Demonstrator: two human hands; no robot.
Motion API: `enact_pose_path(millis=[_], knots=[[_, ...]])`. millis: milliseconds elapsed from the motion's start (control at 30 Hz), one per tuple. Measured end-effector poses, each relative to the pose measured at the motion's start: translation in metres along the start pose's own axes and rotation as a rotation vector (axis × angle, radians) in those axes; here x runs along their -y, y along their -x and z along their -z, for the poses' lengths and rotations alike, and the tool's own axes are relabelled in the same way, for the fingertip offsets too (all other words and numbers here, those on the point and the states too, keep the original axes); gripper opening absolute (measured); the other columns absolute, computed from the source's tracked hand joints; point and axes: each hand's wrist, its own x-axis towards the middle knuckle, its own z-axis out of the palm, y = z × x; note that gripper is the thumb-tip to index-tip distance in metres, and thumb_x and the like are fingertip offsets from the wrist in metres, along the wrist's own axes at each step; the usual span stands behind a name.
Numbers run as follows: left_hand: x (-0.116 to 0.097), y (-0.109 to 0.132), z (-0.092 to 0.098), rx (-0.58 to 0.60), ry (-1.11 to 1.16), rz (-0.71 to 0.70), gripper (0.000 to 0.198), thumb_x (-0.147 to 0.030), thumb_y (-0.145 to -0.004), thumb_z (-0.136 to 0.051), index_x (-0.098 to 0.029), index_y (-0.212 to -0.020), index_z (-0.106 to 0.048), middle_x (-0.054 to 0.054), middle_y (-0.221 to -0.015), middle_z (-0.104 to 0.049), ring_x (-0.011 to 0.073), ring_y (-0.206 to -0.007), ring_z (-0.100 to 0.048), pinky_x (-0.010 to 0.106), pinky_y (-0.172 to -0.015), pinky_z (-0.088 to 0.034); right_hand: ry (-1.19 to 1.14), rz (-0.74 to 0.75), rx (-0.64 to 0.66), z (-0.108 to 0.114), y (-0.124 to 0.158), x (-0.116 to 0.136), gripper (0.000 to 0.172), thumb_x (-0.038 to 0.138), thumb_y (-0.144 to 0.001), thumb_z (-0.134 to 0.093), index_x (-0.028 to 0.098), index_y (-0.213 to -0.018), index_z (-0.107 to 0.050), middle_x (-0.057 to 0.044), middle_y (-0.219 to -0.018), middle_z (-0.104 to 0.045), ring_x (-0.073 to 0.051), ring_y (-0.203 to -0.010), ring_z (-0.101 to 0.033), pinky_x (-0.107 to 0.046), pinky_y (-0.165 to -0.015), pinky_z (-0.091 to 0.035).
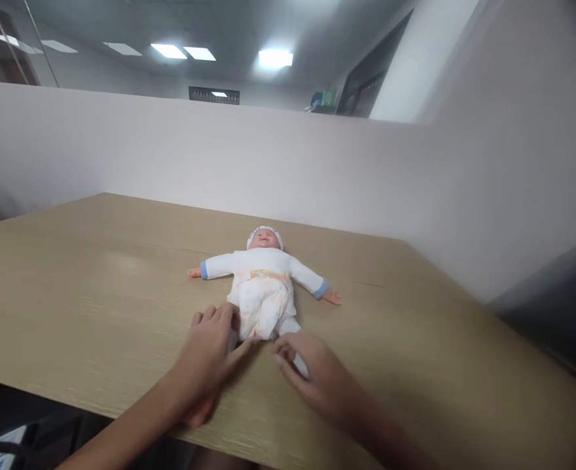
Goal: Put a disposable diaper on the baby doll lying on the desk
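Observation:
On its back on the table lies a baby doll (pixel 266 261), head away from me and arms spread. It has a white cap with blue print and a white suit with blue cuffs. A white diaper (pixel 263 297) with orange print is wrapped around its hips, over the suit. My left hand (pixel 209 343) curves over the doll's leg on the left, fingers at the diaper's side and thumb at its lower edge. My right hand (pixel 312 369) is curled around the other leg, just below the diaper. Its fingertips are partly hidden. A doll's foot (pixel 202 410) shows under my left wrist.
The wooden table (pixel 121 313) spreads wide around the doll, its front edge close to me. A white partition wall (pixel 219 150) with glass above rises behind it. Dark items, too unclear to name, are below the table at lower left.

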Motion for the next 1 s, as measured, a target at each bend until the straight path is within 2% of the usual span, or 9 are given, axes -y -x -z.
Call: enact_pose_path(millis=[167, 300, 367, 467, 533, 600, 700, 833, 1000], knots=[[0.002, -0.014, -0.006, 0.005, -0.033, -0.080, 0.029, -0.048, -0.109, -0.063, -0.020, -0.106, -0.061, 0.009, -0.110, -0.068, 0.0331, -0.107, -0.058, 0.048, -0.097, -0.037, 0.085, -0.231, -0.171, -0.012, -0.019, -0.011, 0.018, 0.038, -0.105, -0.069, 0.021, -0.108, -0.064, -0.001, -0.086, -0.065, -0.024, -0.084, -0.062, -0.035, -0.076, -0.041], [0.014, -0.017, -0.004, 0.021, 0.233, -0.196, 0.032, -0.049, -0.113, -0.053, -0.022, -0.101, -0.064, 0.009, -0.115, -0.067, 0.0308, -0.109, -0.056, 0.045, -0.098, -0.039, 0.222, -0.156, -0.264, -0.030, -0.025, -0.012, 0.025, 0.036, -0.103, -0.075, 0.020, -0.089, -0.063, -0.004, -0.089, -0.064, -0.025, -0.086, -0.059, -0.037, -0.079, -0.038], [0.017, -0.017, -0.003, 0.031, 0.361, -0.200, 0.035, -0.051, -0.112, -0.052, -0.022, -0.099, -0.064, 0.010, -0.118, -0.067, 0.0312, -0.112, -0.055, 0.044, -0.101, -0.040, 0.200, -0.106, -0.281, -0.033, -0.027, -0.013, 0.016, 0.032, -0.102, -0.075, 0.020, -0.094, -0.067, -0.005, -0.100, -0.066, -0.026, -0.091, -0.061, -0.037, -0.082, -0.040], [0.019, -0.015, -0.006, 0.058, 0.472, -0.127, 0.033, -0.054, -0.109, -0.058, -0.023, -0.103, -0.068, 0.008, -0.117, -0.067, 0.0323, -0.116, -0.053, 0.045, -0.105, -0.040, 0.118, -0.046, -0.285, -0.031, -0.028, -0.011, 0.012, 0.028, -0.103, -0.071, 0.026, -0.115, -0.071, -0.004, -0.124, -0.067, -0.027, -0.110, -0.064, -0.038, -0.092, -0.044], [0.021, -0.015, -0.009, 0.069, 0.519, -0.058, 0.033, -0.057, -0.106, -0.063, -0.024, -0.108, -0.071, 0.007, -0.115, -0.067, 0.0321, -0.115, -0.054, 0.045, -0.105, -0.041, 0.097, -0.035, -0.267, -0.028, -0.028, -0.009, 0.015, 0.026, -0.104, -0.066, 0.026, -0.118, -0.069, -0.004, -0.125, -0.068, -0.027, -0.113, -0.065, -0.039, -0.095, -0.044], [0.024, -0.017, -0.012, 0.068, 0.582, -0.032, 0.034, -0.057, -0.103, -0.069, -0.024, -0.110, -0.071, 0.006, -0.114, -0.067, 0.0303, -0.112, -0.055, 0.042, -0.103, -0.042, 0.061, -0.079, -0.221, -0.024, -0.029, -0.008, 0.011, 0.030, -0.103, -0.063, 0.022, -0.110, -0.065, -0.003, -0.100, -0.070, -0.025, -0.095, -0.065, -0.036, -0.085, -0.043], [0.025, -0.021, -0.014, 0.059, 0.681, -0.025, 0.034, -0.054, -0.099, -0.076, -0.021, -0.105, -0.067, 0.003, -0.106, -0.066, 0.0252, -0.101, -0.057, 0.036, -0.090, -0.044, -0.099, -0.187, -0.175, -0.018, -0.029, -0.012, 0.021, 0.040, -0.098, -0.064, 0.021, -0.104, -0.055, 0.005, -0.069, -0.054, -0.018, -0.065, -0.050, -0.031, -0.069, -0.037], [0.022, -0.021, -0.012, 0.029, 0.813, 0.031, 0.036, -0.048, -0.095, -0.081, -0.020, -0.103, -0.060, 0.001, -0.102, -0.063, 0.0218, -0.097, -0.059, 0.033, -0.087, -0.046, -0.315, -0.245, -0.218, -0.010, -0.023, -0.027, 0.035, 0.045, -0.093, -0.066, 0.022, -0.108, -0.044, 0.004, -0.083, -0.060, -0.012, -0.060, -0.042, -0.026, -0.063, -0.037], [0.023, -0.019, -0.011, 0.038, 1.004, 0.154, 0.049, -0.045, -0.084, -0.090, -0.021, -0.109, -0.055, 0.000, -0.104, -0.063, 0.0216, -0.101, -0.063, 0.033, -0.090, -0.049, -0.191, -0.271, -0.333, -0.010, -0.012, -0.036, 0.038, 0.046, -0.092, -0.070, 0.022, -0.111, -0.048, 0.000, -0.089, -0.069, -0.012, -0.061, -0.048, -0.027, -0.067, -0.041]])
